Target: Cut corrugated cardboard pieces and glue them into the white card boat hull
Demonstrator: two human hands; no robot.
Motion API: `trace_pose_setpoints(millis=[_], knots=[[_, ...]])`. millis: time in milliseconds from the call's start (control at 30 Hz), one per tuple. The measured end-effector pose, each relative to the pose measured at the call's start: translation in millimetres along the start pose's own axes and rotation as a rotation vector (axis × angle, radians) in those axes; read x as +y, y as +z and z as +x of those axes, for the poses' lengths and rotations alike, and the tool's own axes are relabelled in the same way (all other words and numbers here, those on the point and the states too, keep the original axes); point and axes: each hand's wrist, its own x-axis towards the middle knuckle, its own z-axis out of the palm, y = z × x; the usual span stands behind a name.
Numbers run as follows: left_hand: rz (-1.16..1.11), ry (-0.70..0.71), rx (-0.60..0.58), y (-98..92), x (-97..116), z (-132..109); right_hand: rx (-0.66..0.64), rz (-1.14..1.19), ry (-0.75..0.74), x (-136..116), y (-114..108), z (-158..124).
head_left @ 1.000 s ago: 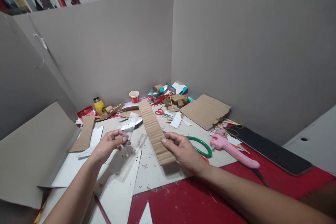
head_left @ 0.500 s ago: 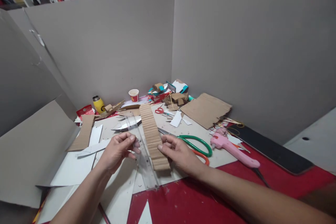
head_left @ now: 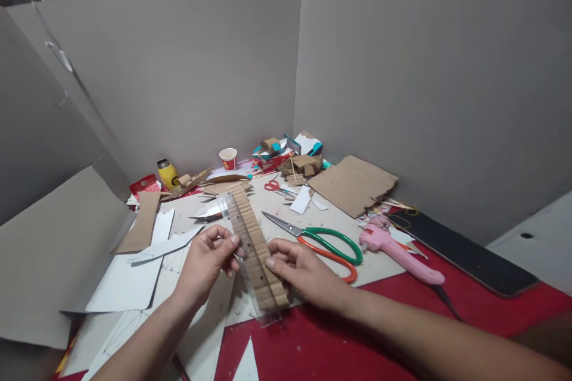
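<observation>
My left hand [head_left: 212, 265] pinches a clear plastic ruler [head_left: 245, 237] by its left edge, thumb on top. A strip of ridged corrugated cardboard [head_left: 273, 287] is gripped along its right side by my right hand [head_left: 301, 268]. The ruler lies over the left part of the strip, lengthwise, and the ridges show through it. Both are held above the table. Just beyond my right hand lie large scissors [head_left: 330, 244] with one green and one orange handle, blades apart.
A pink glue gun [head_left: 400, 253] lies right, beside a long black board [head_left: 465, 256]. Behind are a flat cardboard piece [head_left: 353, 186], small red-handled scissors [head_left: 272, 186], a paper cup [head_left: 228, 159] and a yellow bottle [head_left: 167, 174]. White card pieces [head_left: 127, 286] lie left.
The ruler and the cardboard strip have come together: the ruler now overlaps the strip, where before it was left of it. The strip has dropped slightly, uncovering the scissor blades.
</observation>
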Motion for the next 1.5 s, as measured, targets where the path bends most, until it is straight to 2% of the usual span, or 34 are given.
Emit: trace_pose_setpoints(millis=[233,767,1033,1500], knots=[[0.025,0.002,0.034,0.2,-1.0,0.0,-0.055,0.033,0.013,3.5,0.1,-1.1],[0.022,0.055,0.073,7.9,-20.0,2.7,-0.048,0.08,0.065,0.8,-0.2,0.7],[-0.047,-0.002,-0.061,8.6,-23.1,2.9,-0.166,0.106,0.115,5.3,0.0,-2.3],[-0.066,0.075,0.033,20.9,-24.4,-8.3,-0.189,0.08,0.109,5.3,-0.3,-2.1]])
